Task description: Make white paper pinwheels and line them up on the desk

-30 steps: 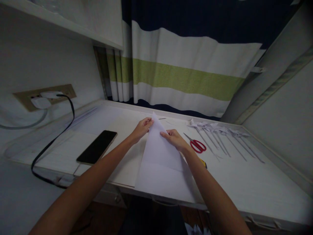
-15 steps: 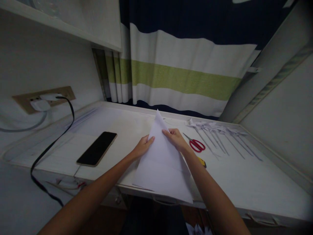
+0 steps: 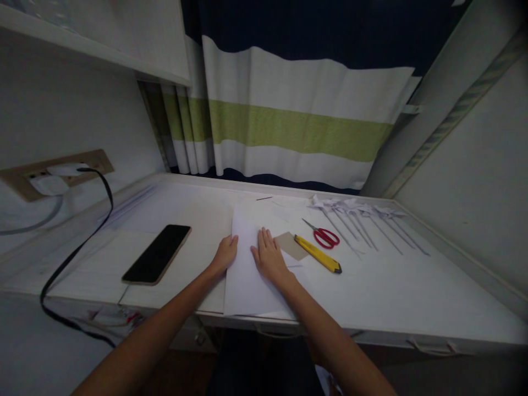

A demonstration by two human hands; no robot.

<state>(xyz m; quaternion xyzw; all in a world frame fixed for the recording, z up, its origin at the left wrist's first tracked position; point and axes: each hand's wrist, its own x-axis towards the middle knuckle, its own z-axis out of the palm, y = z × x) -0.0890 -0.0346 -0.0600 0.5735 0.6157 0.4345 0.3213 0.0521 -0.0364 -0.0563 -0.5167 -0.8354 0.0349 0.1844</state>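
Note:
A folded white sheet of paper (image 3: 247,286) lies on the white desk (image 3: 391,297) at its front edge, with a pointed top. My left hand (image 3: 225,253) grips the sheet's left edge between thumb and fingers. Flat on the right part of the sheet rests my right hand (image 3: 270,256), fingers stretched forward and thumb apart. Just right of it are a brown card piece (image 3: 292,245) and a yellow cutter (image 3: 317,254). Behind the cutter lie red-handled scissors (image 3: 325,237).
A black phone (image 3: 159,254) lies at the left, near a black cable (image 3: 74,254) from a wall socket. Several paper shapes with long stems (image 3: 358,220) lie at the back right. A striped curtain (image 3: 289,126) hangs behind the desk.
The paper has come down flat onto the desk, turned slightly. My right hand has let go of its edge and now lies on it. The cutter and card are uncovered, and the view has shifted.

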